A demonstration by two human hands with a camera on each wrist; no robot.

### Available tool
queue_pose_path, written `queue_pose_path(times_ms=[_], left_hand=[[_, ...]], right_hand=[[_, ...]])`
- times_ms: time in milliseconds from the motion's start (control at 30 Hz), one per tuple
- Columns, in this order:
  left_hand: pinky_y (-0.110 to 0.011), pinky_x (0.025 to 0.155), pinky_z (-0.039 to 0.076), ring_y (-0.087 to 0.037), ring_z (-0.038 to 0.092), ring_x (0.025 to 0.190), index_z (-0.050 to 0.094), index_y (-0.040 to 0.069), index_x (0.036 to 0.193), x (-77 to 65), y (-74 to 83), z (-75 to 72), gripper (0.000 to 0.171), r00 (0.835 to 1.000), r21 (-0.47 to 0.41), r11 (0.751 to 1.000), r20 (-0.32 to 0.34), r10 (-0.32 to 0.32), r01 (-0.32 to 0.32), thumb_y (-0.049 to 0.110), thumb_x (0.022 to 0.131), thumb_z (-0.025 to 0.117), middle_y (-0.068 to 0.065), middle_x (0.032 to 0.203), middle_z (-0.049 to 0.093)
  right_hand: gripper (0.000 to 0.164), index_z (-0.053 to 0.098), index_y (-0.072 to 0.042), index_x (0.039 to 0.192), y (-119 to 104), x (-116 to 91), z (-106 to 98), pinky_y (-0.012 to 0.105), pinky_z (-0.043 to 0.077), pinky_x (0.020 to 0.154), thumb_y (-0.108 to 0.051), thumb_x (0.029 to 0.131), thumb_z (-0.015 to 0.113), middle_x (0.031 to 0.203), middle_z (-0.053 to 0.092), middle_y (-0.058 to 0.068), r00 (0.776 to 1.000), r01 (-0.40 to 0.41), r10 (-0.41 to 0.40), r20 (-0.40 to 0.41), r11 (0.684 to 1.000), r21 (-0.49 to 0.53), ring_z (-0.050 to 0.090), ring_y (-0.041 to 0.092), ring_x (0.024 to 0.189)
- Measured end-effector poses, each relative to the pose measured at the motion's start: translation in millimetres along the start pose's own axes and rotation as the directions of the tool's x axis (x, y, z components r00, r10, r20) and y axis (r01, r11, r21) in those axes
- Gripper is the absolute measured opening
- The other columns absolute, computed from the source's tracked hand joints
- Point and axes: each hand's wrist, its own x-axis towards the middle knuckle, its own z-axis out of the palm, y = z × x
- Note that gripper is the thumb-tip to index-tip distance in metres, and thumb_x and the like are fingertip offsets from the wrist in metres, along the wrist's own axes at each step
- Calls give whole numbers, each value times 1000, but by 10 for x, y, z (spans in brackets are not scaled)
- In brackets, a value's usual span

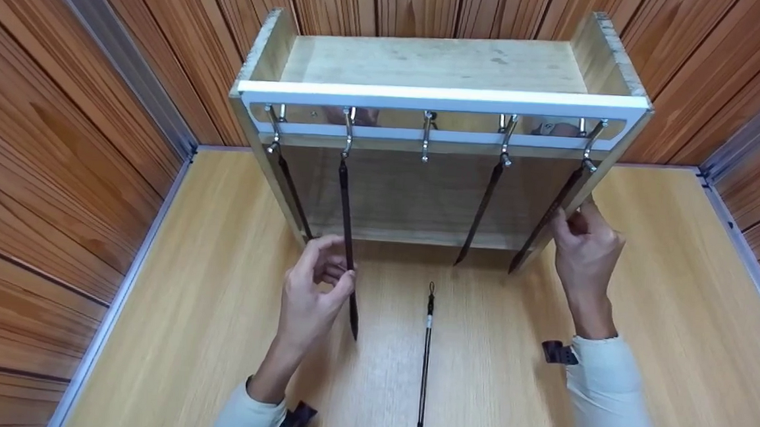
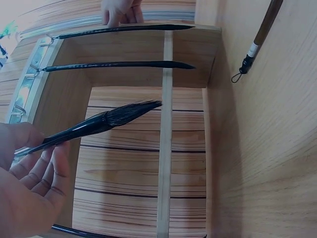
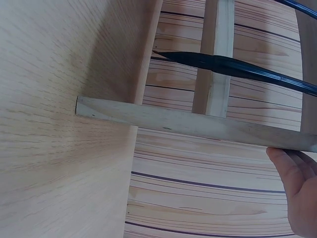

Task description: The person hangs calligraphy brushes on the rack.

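My left hand pinches a dark calligraphy brush between thumb and fingers. This brush hangs from the second hook from the left, and its dark bristles point away from the hand in the left wrist view. My right hand holds the right side panel of the wooden rack, with fingers curled against its edge. Other brushes hang from the rack: one at far left, one right of centre and one at far right.
Another brush lies on the table, its cord loop towards the rack. Several metal hooks line the rack's white front rail. Wood-patterned walls stand behind and on both sides.
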Motion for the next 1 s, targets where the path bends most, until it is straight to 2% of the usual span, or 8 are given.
queue_pose_path(times_ms=[167,400,733,1000], left_hand=[[-26,67,55,-21,65,78,57,-2,122,21,18,-4,39,1000,-3,1000,-2,8,-8,-14,85,63,-9,89,70],[-27,68,55,-21,65,78,57,-3,123,45,22,-13,39,1000,-6,1000,2,7,-7,-14,86,61,-12,89,70],[-27,66,55,-21,65,77,58,-2,122,76,8,9,40,1000,9,1000,11,-9,9,-14,85,62,-10,88,70],[-28,69,56,-20,65,79,59,-1,122,107,-80,43,37,997,51,996,38,-69,67,-11,87,63,-11,90,70]], right_hand=[[24,72,-1,117,-8,6,-3,8,47,68,-8,96,63,90,74,15,1000,-7,7,-3,1000,7,59,-13,74],[26,72,-2,119,-1,8,1,7,45,63,-8,95,63,90,74,17,999,35,-35,-10,999,9,57,-13,70],[25,72,-1,117,-7,10,-4,7,45,62,-7,95,62,89,74,16,1000,12,-12,-4,1000,7,58,-10,68],[22,73,0,114,-2,9,3,8,48,68,-8,97,62,94,75,14,1000,-1,1,5,1000,24,61,-13,77]])
